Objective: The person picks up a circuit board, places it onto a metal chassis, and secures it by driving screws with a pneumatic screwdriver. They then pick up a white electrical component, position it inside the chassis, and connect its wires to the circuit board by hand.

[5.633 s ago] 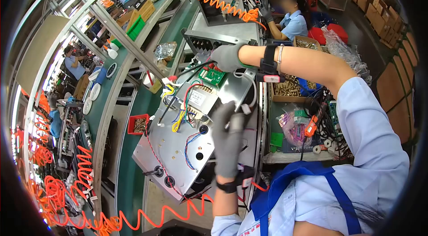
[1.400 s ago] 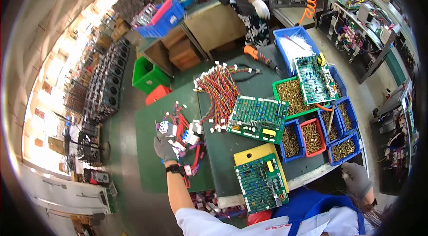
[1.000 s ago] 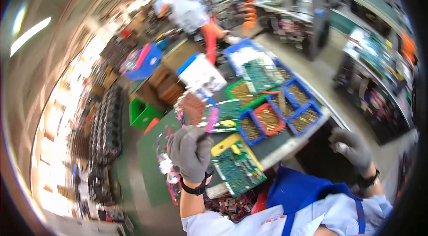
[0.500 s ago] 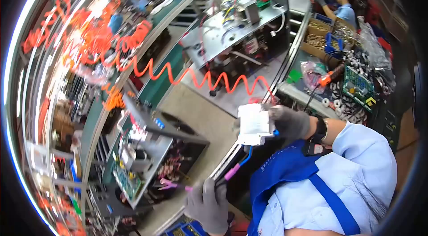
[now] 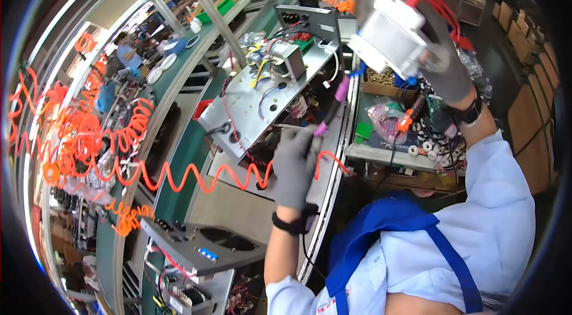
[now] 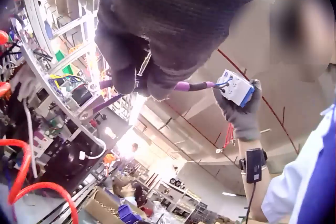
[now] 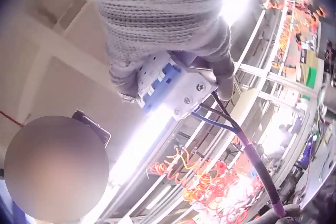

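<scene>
My right hand grips a white circuit breaker, raised at the upper right of the head view. Its blue levers and screw terminals show in the right wrist view, where the breaker sits between thumb and fingers. A dark cable with purple sleeves runs from its terminals to my left hand, which pinches it in the middle of the head view. Red wires hang behind the breaker. Beyond my left hand lies a metal chassis with wiring and a transformer on it.
An orange coiled air hose stretches across in front of the chassis. A second unit stands at lower left. On the right bench lie an orange-handled screwdriver, bagged parts and white rings.
The view has turned from a bench with boards and screw bins to the chassis line. The breaker, first held low, is now raised to the upper right, the cable stretched between both hands.
</scene>
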`<state>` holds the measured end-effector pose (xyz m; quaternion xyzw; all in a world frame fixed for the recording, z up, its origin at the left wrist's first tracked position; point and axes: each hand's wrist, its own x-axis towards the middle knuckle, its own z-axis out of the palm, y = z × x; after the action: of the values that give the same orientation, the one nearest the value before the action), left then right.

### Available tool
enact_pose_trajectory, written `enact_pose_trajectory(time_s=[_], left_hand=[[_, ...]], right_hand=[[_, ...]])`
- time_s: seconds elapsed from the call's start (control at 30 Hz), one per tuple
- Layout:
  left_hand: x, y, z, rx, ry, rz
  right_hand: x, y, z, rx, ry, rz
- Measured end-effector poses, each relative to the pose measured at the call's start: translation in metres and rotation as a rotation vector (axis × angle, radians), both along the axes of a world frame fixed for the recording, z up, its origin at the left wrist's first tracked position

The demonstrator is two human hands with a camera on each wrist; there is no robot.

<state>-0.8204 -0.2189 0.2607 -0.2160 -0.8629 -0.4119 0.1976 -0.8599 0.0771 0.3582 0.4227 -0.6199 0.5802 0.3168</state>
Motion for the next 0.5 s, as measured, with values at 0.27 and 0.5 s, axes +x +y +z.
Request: enact_pose_trajectory(time_s=[0.27,0.5], left_hand=[[-0.158,0.070,-0.006,0.428,-0.208,-0.193],[-0.254,0.142,-0.010,0.648,-0.193,-0.070]], right_hand=[[-0.072,-0.035,0.098,0.275,0.174,-0.249],[-0.160,-0.009,0.092,0.414,0.093,-0.322]])
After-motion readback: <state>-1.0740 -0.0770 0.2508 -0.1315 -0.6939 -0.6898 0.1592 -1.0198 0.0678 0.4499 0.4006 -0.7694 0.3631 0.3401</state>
